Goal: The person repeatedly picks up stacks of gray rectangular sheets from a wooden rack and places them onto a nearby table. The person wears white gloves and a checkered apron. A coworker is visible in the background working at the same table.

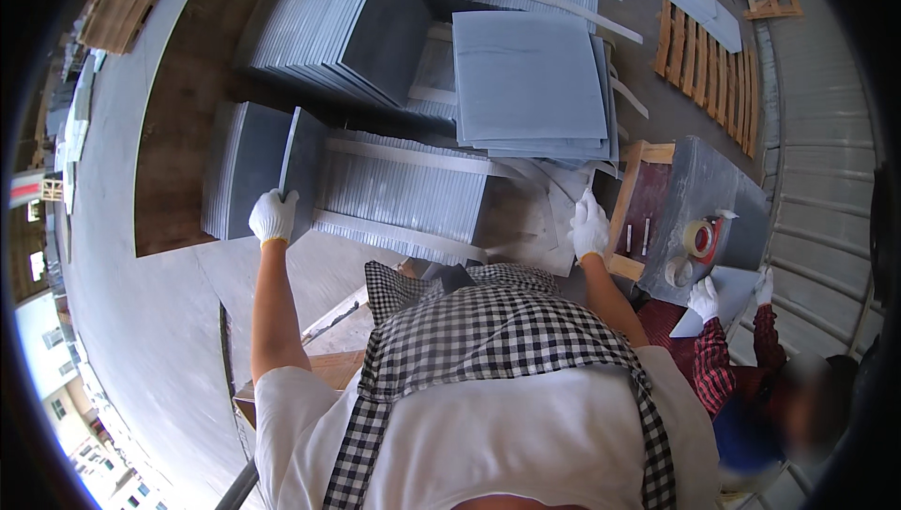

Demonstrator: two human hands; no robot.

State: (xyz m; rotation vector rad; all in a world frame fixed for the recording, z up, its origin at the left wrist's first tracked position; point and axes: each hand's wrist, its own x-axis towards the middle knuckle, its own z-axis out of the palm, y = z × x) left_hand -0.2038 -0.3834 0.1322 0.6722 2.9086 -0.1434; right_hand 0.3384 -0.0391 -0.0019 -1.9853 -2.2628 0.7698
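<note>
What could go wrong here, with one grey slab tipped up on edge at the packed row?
1. The left hand alone grips the upright slab at its lower corner; it might tip or slip against the packed row of slabs.
2. The right hand rests apart on the wooden frame, giving no support.
3. A co-worker's hands work close beside the tape rolls.

Stacked grey tiles (404, 196) block twelve o'clock; a wooden tray (638, 210) crowds three o'clock; bare floor (141, 322) lies open at nine.
</note>
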